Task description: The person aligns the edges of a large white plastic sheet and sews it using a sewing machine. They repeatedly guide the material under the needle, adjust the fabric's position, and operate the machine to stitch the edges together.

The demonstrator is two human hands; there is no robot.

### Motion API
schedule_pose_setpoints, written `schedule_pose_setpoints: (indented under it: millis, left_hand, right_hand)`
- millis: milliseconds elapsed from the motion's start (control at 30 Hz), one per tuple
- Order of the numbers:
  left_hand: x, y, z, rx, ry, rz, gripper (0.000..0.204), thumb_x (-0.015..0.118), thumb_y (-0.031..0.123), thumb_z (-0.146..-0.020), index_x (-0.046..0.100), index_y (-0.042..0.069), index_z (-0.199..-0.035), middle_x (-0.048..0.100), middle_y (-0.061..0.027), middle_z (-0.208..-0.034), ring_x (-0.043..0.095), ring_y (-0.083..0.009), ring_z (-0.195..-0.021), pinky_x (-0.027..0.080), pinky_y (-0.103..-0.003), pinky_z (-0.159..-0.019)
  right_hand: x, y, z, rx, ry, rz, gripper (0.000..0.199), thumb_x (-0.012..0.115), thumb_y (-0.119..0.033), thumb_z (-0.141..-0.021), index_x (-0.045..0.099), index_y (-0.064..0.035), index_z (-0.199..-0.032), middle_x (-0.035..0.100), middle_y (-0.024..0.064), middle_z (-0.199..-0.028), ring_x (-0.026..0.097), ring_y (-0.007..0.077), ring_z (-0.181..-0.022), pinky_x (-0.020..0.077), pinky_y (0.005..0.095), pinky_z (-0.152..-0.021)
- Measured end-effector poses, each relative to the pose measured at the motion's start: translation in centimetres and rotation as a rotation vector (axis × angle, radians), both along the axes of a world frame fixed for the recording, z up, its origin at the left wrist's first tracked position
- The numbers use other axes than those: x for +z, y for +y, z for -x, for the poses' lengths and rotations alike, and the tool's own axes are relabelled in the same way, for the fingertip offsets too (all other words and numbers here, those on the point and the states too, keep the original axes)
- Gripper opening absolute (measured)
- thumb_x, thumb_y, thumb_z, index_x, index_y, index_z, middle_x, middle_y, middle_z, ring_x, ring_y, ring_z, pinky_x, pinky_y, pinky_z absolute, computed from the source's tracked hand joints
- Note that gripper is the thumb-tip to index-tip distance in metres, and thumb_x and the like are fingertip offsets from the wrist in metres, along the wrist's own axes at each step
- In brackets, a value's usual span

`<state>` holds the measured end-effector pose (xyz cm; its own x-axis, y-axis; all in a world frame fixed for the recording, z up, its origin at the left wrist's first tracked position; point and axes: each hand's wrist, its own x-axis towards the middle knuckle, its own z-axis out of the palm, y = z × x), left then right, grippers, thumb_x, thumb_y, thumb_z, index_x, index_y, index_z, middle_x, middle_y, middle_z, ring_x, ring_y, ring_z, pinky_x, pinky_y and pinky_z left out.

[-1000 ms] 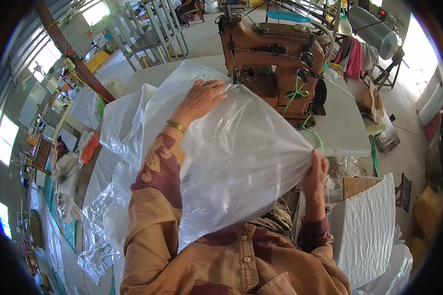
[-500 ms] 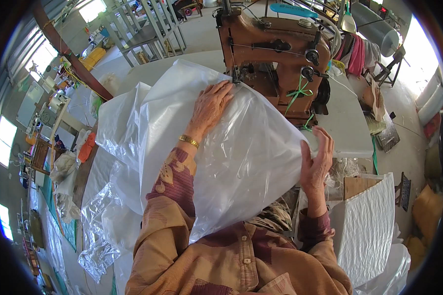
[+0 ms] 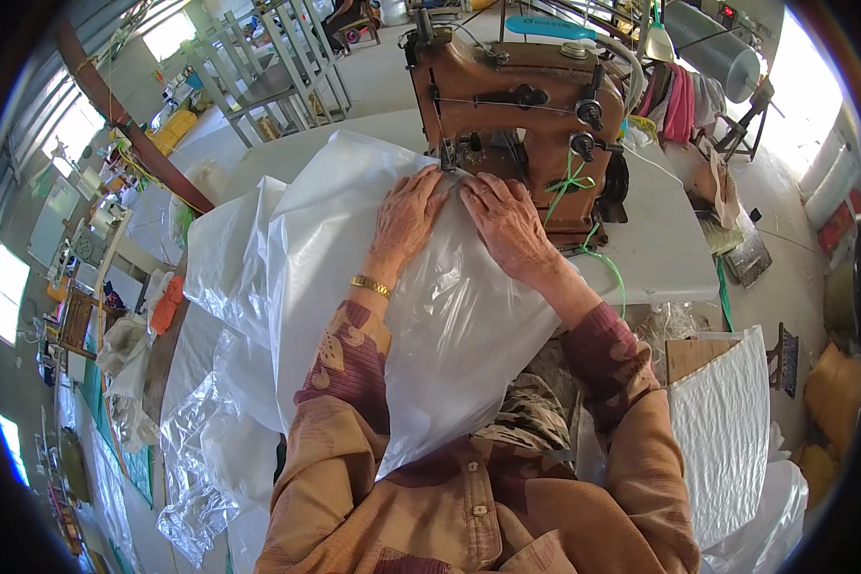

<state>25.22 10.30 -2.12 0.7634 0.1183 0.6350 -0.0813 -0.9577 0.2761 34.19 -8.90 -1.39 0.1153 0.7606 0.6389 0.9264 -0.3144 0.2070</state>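
A large translucent white plastic sheet (image 3: pixel 330 230) drapes from the worktable down over my lap. Its upper corner lies under the needle and presser foot of a brown sewing machine (image 3: pixel 517 72). My left hand (image 3: pixel 409 218), with a gold-coloured band at the wrist, rests on the sheet just left of the needle, fingers stretched out and lying flat. On the other side, close to the presser foot, my right hand (image 3: pixel 512 225) has its bent fingers and thumb on the sheet's edge. What lies beneath those fingertips is hidden.
A pale worktable (image 3: pixel 665 230) carries the machine, and green string (image 3: pixel 569 182) is tied on its front. Crumpled clear plastic (image 3: pixel 196 478) hangs at the left. A white-covered box (image 3: pixel 722 430) stands right of my lap. Metal racks (image 3: pixel 268 72) stand behind.
My right hand has moved up and left, from the sheet's right side to its edge beside the needle. The left hand stays on the sheet. The whole view has shifted slightly.
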Motion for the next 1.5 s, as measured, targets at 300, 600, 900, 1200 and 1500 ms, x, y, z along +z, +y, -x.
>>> schedule_pose_setpoints:
  millis: [300,600,900,1200,1500]
  left_hand:
    - [0.1,-0.2,-0.3,0.009,-0.012,-0.003,0.034,0.061,0.02,-0.098,0.057,0.005,-0.128,0.066,-0.0128,-0.128,0.06,-0.0362,-0.116,0.048,-0.045,-0.099]
    - [0.2,-0.3,0.5,0.052,0.016,0.048,0.035,0.062,0.025,-0.098,0.053,0.009,-0.128,0.07,-0.0145,-0.114,0.061,-0.0367,-0.11,0.048,-0.047,-0.097]
    - [0.0,-0.6,0.3,0.032,-0.018,0.101,0.035,0.063,0.029,-0.099,0.053,0.008,-0.125,0.07,-0.0136,-0.107,0.062,-0.036,-0.104,0.048,-0.048,-0.094]
    - [0.0,-0.5,0.3,0.075,0.0,0.085,0.038,0.063,0.026,-0.098,0.052,0.007,-0.129,0.069,-0.0128,-0.111,0.062,-0.0348,-0.104,0.048,-0.049,-0.094]
    - [0.4,-1.0,0.4,0.099,0.096,0.114,0.031,0.06,0.028,-0.101,0.053,0.009,-0.124,0.07,-0.013,-0.113,0.064,-0.0354,-0.109,0.048,-0.046,-0.098]
  right_hand:
    - [0.4,-0.5,-0.4,0.028,0.017,-0.026,0.041,0.061,-0.012,-0.086,0.062,-0.0003,-0.126,0.061,0.0088,-0.132,0.051,0.026,-0.13,0.0422,0.0421,-0.104]
    - [4.6,-8.0,0.0,0.078,0.317,-0.22,0.022,0.066,-0.011,-0.091,0.067,-0.0046,-0.112,0.069,0.0099,-0.112,0.061,0.0299,-0.11,0.0427,0.0434,-0.101]
    - [10.5,-7.7,0.1,0.095,0.012,-0.413,0.01,0.066,-0.01,-0.093,0.066,-0.0046,-0.101,0.068,0.0074,-0.096,0.063,0.0284,-0.093,0.0445,0.0452,-0.099]
    - [13.1,-9.5,-4.2,-0.029,0.082,-0.705,0.013,0.064,-0.016,-0.097,0.069,-0.0049,-0.101,0.069,0.0113,-0.088,0.064,0.0304,-0.084,0.0497,0.0396,-0.083]
    - [7.5,-14.6,-14.2,-0.443,0.23,-0.751,0.027,0.062,-0.03,-0.099,0.066,-0.0039,-0.1,0.066,0.019,-0.078,0.065,0.0375,-0.072,0.049,0.0441,-0.067]
